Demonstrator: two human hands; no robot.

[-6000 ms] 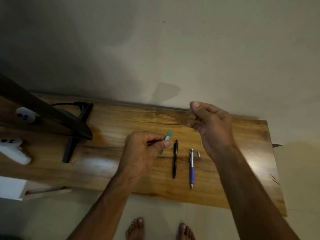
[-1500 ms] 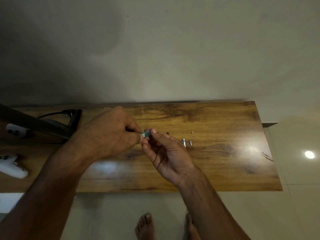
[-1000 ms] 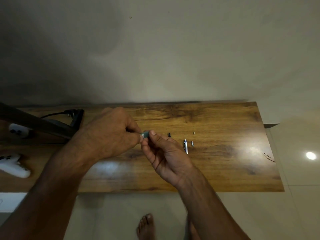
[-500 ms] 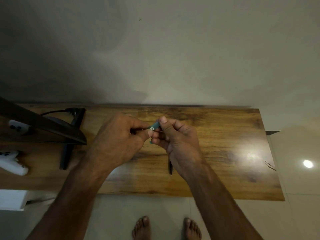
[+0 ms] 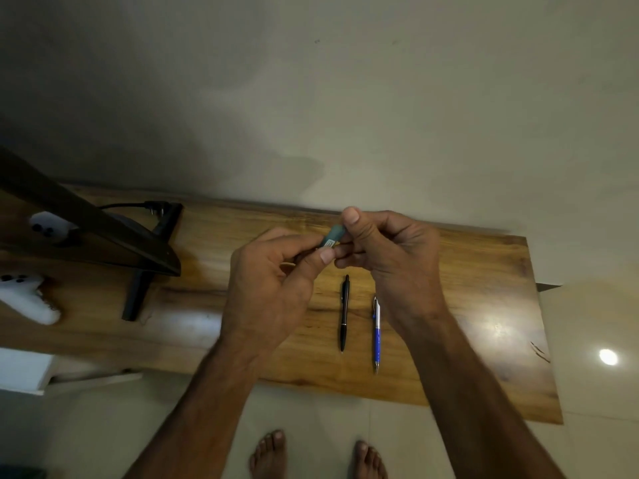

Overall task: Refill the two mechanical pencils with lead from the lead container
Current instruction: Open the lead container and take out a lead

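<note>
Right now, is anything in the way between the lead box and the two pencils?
Nothing visible. The left hand and right hand pinch the lead box above the table; the black pencil and blue pencil lie uncovered on it.

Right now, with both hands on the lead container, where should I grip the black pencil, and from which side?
I'd pinch the black pencil across its mid-barrel, coming down from above: it lies flat on the table, tip toward you, so only top and sides are free. The blue pencil lies apart on its right, leaving finger room.
</note>
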